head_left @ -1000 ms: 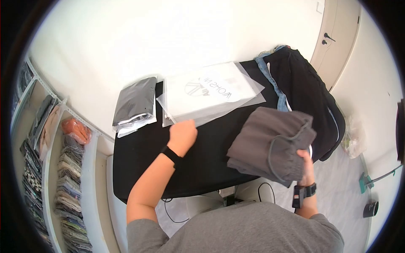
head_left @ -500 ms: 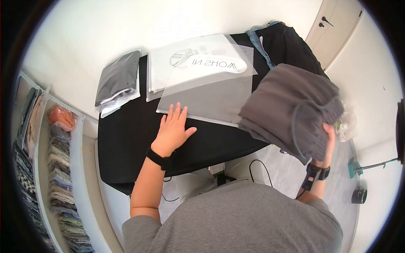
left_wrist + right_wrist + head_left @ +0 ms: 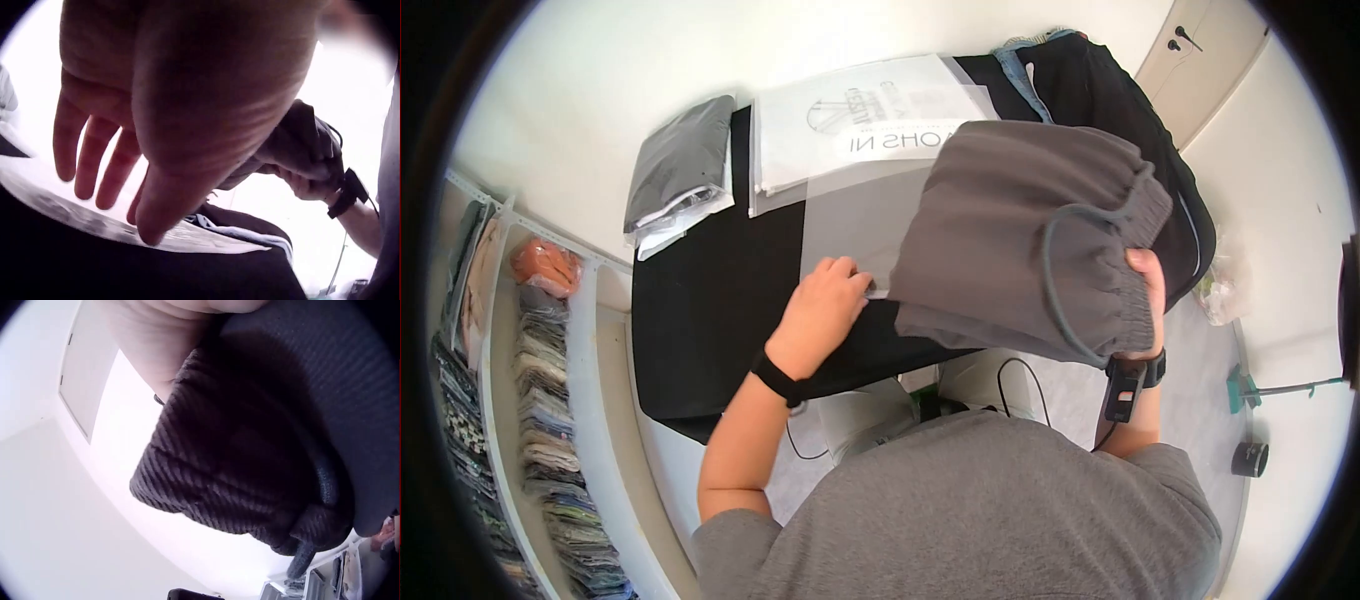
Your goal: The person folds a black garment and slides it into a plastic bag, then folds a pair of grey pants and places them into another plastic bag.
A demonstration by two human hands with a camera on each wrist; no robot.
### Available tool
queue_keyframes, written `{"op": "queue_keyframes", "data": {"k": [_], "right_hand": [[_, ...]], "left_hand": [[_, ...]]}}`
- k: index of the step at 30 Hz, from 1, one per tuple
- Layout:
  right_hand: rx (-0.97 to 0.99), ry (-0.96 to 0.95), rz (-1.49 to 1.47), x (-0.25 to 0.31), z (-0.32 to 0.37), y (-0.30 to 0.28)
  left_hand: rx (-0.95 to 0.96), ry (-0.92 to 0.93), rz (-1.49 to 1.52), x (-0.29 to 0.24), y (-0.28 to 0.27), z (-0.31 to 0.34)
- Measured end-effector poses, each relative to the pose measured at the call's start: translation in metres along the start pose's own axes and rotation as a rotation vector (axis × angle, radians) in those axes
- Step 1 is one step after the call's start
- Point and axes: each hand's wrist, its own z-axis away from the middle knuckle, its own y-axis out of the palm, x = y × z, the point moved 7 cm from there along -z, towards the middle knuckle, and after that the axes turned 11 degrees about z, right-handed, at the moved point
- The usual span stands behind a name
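Note:
Folded dark grey drawstring pants point(image 3: 1010, 230) are held up over the right part of the table by my right hand point(image 3: 1148, 290). Its thumb lies over the gathered waistband, and the other fingers are hidden beneath the fabric. In the right wrist view the ribbed waistband point(image 3: 231, 475) and a cord show close up. My left hand point(image 3: 820, 310) is palm down at the near edge of a translucent plastic bag point(image 3: 850, 225), its fingers fairly straight in the left wrist view. The pants cover the bag's right part.
A stack of white printed bags point(image 3: 785, 150) lies behind the translucent one. A bagged grey garment point(image 3: 680, 165) rests at the table's left. Dark clothes and jeans point(image 3: 1090, 85) are piled at the back right. Shelves of packed garments point(image 3: 550, 400) stand at the left.
The translucent bag has come off the stack toward the table's front. My left hand was spread flat and now has drawn its fingers together. The pants rose right, then came back left over the bag.

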Motion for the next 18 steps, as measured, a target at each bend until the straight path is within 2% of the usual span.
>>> {"op": "queue_keyframes", "data": {"k": [2, 4, 6, 8, 11, 13, 14, 16, 18], "right_hand": [[-0.055, -0.043, -0.059, 0.012, 0.016, -0.01], [-0.121, -0.101, -0.033, 0.021, 0.03, -0.026], [-0.276, -0.26, 0.023, 0.038, 0.046, -0.048], [-0.305, -0.321, 0.058, 0.047, 0.057, -0.074], [-0.335, -0.385, 0.006, 0.059, 0.072, -0.093], [-0.38, -0.452, 0.043, 0.067, 0.08, -0.101], [-0.38, -0.454, 0.045, 0.069, 0.082, -0.103], [-0.4, -0.461, 0.037, 0.071, 0.086, -0.107], [-0.371, -0.451, 0.031, 0.072, 0.089, -0.108]], "left_hand": [[0.064, 0.027, -0.033, 0.0, 0.005, -0.001], [0.206, 0.031, -0.179, -0.001, 0.017, -0.003], [0.223, 0.072, -0.211, -0.002, 0.021, -0.003], [0.232, 0.114, -0.251, -0.001, 0.025, -0.007], [0.193, 0.109, -0.191, 0.002, 0.026, -0.016], [0.111, -0.028, -0.105, 0.013, 0.026, -0.026], [0.109, -0.027, -0.104, 0.01, 0.029, -0.029], [-0.112, -0.076, 0.167, -0.001, 0.024, -0.039], [-0.083, -0.114, 0.271, -0.011, 0.027, -0.049]]}}
